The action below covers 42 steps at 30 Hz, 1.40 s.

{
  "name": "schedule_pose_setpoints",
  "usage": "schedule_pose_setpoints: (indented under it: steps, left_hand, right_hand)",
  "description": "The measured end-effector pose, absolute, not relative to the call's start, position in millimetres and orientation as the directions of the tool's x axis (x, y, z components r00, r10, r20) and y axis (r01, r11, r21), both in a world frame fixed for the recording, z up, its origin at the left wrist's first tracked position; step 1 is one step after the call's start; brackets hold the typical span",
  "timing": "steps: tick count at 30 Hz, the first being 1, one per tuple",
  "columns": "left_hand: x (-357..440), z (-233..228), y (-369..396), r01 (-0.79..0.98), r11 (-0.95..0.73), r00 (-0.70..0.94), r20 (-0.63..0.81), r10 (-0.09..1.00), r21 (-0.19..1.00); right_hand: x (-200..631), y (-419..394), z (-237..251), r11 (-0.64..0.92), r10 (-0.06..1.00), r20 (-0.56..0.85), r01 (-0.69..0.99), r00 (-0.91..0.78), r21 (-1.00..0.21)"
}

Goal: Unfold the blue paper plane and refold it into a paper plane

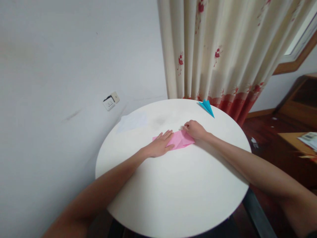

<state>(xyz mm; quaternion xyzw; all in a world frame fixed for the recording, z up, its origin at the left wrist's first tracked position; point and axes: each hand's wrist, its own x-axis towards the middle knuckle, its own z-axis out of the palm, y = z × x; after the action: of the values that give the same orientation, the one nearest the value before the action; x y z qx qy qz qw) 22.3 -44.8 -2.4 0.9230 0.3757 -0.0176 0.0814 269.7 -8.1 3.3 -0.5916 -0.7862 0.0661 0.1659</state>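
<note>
A sheet of pink paper point(180, 140), folded and creased, lies on the white round table. My left hand point(160, 145) rests flat across its left part, fingers stretched out and apart, covering some of the sheet. At the right end of the paper, my right hand point(194, 129) is closed, with curled fingers at the upper edge. The fingertips touch the paper there, though the exact grip is partly hidden. Farther back, near the table's rim, lies a blue paper plane point(207, 107), apart from both hands.
White sheets point(132, 121) lie on the left side of the table point(173, 188). A wall with a socket point(109, 103) stands to the left, and a flowered curtain point(210, 49) hangs behind the table. Low wooden furniture point(294, 142) is at the right.
</note>
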Motion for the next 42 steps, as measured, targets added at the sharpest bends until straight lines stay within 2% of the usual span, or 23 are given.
schedule_pose_setpoints:
  steps: [5, 10, 14, 17, 22, 27, 32, 36, 40, 42]
  left_hand:
    - [22, -4, -45, 0.688, -0.709, 0.724, -0.084, 0.684, 0.158]
    - [23, -6, -44, 0.723, -0.678, 0.69, -0.106, 0.716, 0.134]
    - [23, -8, -43, 0.765, -0.634, 0.644, -0.11, 0.757, 0.116]
    - [23, -9, -42, 0.781, -0.614, 0.624, -0.104, 0.775, 0.114]
    - [21, -6, -40, 0.822, -0.558, 0.57, -0.143, 0.81, 0.117]
    - [16, 0, -38, 0.811, -0.563, 0.585, -0.188, 0.789, 0.159]
    - [14, -1, -36, 0.794, -0.561, 0.605, -0.207, 0.769, 0.236]
    - [19, -5, -39, 0.808, -0.561, 0.586, -0.159, 0.794, 0.179]
    - [23, -6, -42, 0.819, -0.562, 0.574, -0.144, 0.806, 0.116]
    - [24, -7, -43, 0.775, -0.623, 0.632, -0.11, 0.767, 0.106]
  right_hand:
    - [268, -11, 1, 0.274, 0.961, 0.168, 0.851, -0.221, -0.447]
    - [267, -11, -2, 0.356, 0.932, 0.278, 0.738, -0.234, -0.573]
    - [261, -17, -1, 0.465, 0.885, 0.349, 0.609, -0.307, -0.643]
    - [255, -27, 1, 0.525, 0.846, 0.343, 0.523, -0.409, -0.671]
    - [247, -45, 10, 0.652, 0.721, 0.281, 0.483, -0.634, -0.584]
    - [242, -43, 7, 0.678, 0.705, 0.287, 0.496, -0.649, -0.543]
    - [245, -35, 0, 0.751, 0.612, 0.298, 0.419, -0.732, -0.511]
    - [248, -35, 0, 0.698, 0.701, 0.226, 0.584, -0.677, -0.415]
    - [255, -32, -2, 0.525, 0.844, 0.096, 0.779, -0.527, -0.343]
    - [259, -28, -5, 0.454, 0.88, 0.024, 0.828, -0.474, -0.328]
